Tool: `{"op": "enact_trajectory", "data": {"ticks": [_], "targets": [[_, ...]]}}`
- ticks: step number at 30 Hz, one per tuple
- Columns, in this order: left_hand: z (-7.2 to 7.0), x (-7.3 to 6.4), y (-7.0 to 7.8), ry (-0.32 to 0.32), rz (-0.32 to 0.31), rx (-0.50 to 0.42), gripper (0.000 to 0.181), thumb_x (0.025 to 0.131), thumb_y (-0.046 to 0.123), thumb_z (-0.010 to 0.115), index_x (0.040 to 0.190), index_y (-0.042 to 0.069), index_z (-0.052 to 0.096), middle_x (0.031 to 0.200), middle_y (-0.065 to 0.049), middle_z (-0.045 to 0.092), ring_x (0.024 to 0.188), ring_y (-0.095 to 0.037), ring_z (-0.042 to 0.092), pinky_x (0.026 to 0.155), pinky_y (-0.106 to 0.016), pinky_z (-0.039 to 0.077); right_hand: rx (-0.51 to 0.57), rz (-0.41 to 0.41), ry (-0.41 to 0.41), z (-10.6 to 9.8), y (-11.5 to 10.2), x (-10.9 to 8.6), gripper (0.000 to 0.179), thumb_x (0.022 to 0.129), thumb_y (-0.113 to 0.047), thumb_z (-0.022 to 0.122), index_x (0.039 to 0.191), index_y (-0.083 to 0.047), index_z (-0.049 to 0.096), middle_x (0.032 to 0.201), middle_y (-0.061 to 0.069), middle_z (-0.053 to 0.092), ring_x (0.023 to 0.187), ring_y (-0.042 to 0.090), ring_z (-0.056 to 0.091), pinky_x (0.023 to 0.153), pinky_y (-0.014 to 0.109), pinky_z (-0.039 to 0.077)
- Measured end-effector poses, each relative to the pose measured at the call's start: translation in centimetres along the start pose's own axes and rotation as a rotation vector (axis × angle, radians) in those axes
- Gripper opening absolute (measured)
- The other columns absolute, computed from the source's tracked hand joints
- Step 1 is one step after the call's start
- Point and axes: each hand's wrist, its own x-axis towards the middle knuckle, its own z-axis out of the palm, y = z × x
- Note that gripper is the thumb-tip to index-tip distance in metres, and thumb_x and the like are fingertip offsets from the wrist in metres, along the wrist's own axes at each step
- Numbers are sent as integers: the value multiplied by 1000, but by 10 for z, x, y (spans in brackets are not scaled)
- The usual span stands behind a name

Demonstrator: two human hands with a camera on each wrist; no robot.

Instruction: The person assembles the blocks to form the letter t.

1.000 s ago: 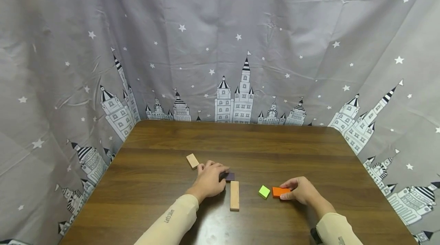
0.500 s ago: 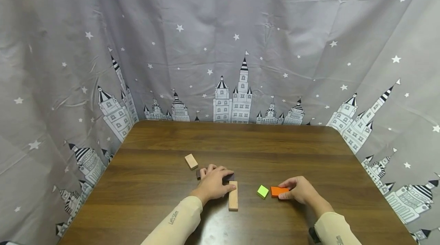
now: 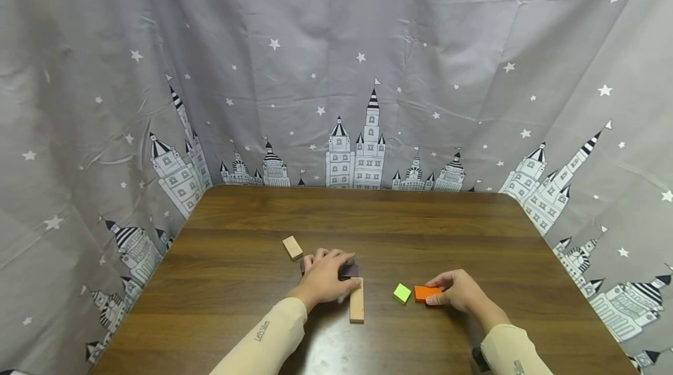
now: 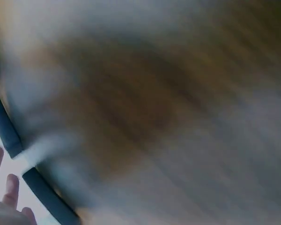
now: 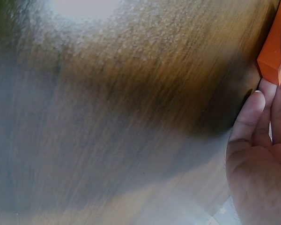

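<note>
My left hand (image 3: pixel 323 275) lies over dark purple-brown pieces, one end (image 3: pixel 349 270) showing at its right. Its index finger reaches along the far side, and its thumb lies over the far end of a long light wooden block (image 3: pixel 357 304). In the left wrist view, two dark bars (image 4: pixel 51 196) with a gap between them appear beside my fingers (image 4: pixel 11 187). My right hand (image 3: pixel 456 291) pinches an orange block (image 3: pixel 425 292) on the table between thumb and fingers; the right wrist view shows the block's end (image 5: pixel 271 65) at the fingertips.
A lime-green block (image 3: pixel 402 293) sits just left of the orange one. A small light wooden block (image 3: pixel 292 247) lies tilted beyond my left hand. The brown wooden table (image 3: pixel 368 217) ends at a grey curtain (image 3: pixel 294 59) printed with castles and stars.
My left hand has shifted slightly right, and its thumb has come over the long wooden block's end. A dark end now shows left of that hand. The right hand keeps its hold.
</note>
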Motion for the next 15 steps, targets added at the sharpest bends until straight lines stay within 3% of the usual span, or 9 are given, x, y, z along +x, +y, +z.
{"op": "enact_trajectory", "data": {"ticks": [5,9,15], "targets": [[-6,-5,-18,122,-50,-26,65,83,51,78,138,21,63,130,-1,60,114,-29,49,88,-55,25,6,-16,1,0,0,-2,32,68,-20,94,96,-10,80,93,2,72,86,19,61,87,49,48],[-13,-11,-34,185,-91,-27,64,79,48,83,135,23,64,126,-1,61,112,-28,50,89,-55,25,11,-13,3,-1,1,-2,32,68,-20,94,96,-11,80,93,1,72,85,18,61,87,49,48],[-22,-19,-53,216,-120,-11,61,76,41,87,130,21,68,122,-1,63,111,-30,50,90,-55,24,18,-18,0,0,1,-1,32,68,-20,94,96,-10,80,94,2,72,86,18,61,88,51,47]]}}
